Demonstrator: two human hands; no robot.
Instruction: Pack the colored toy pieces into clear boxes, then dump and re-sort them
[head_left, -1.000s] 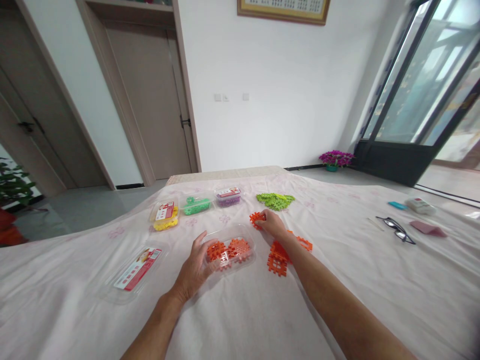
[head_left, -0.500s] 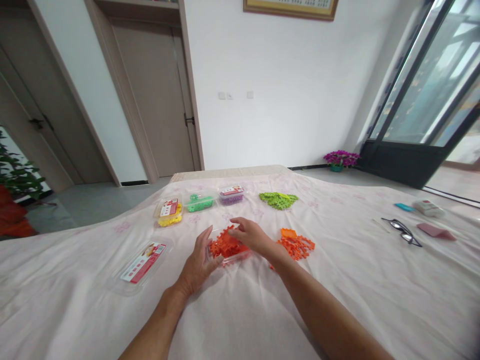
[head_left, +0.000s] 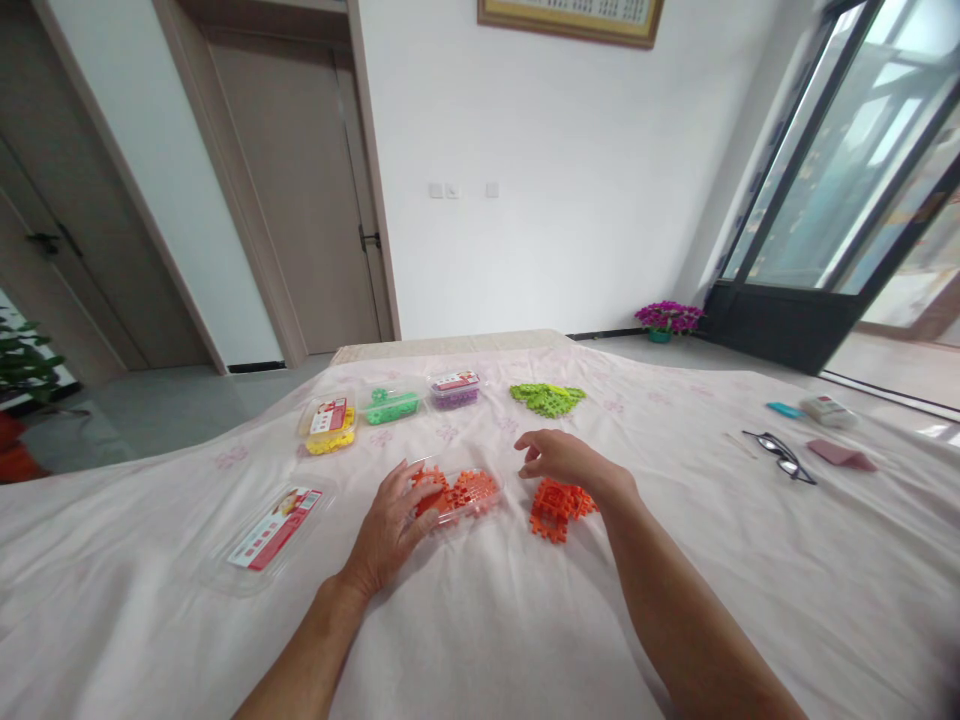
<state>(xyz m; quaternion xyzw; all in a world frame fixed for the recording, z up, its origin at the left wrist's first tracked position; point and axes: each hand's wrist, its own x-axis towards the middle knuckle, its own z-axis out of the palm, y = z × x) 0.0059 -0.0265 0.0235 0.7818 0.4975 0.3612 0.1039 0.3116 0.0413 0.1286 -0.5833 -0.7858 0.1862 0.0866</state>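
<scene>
In front of me is a clear plastic box (head_left: 491, 505) with orange notched plastic pieces (head_left: 474, 490) inside. My left hand (head_left: 397, 515) rests over its left end, fingers spread and touching the pieces there, thumb at the near side. To the right of the box, my right hand (head_left: 574, 465) hovers with its fingers loosely bent and apart; nothing shows in them. Below it on the cloth lies a pile of orange pieces (head_left: 555, 508), partly hidden by the wrist. A clear lid with a printed label (head_left: 274, 530) lies at the left.
Behind stand lidded boxes of yellow pieces (head_left: 331, 440), green pieces (head_left: 394, 407) and purple pieces (head_left: 456, 395). A lime-green heap of pieces (head_left: 549, 398) lies on the cloth. Eyeglasses (head_left: 780, 457), a pink cloth (head_left: 840, 455) and a white packet (head_left: 827, 411) are at the right.
My right hand has left the box and moved right, above the loose orange pile. The orange pieces in the box lie differently. My left hand's fingers have come further over the box.
</scene>
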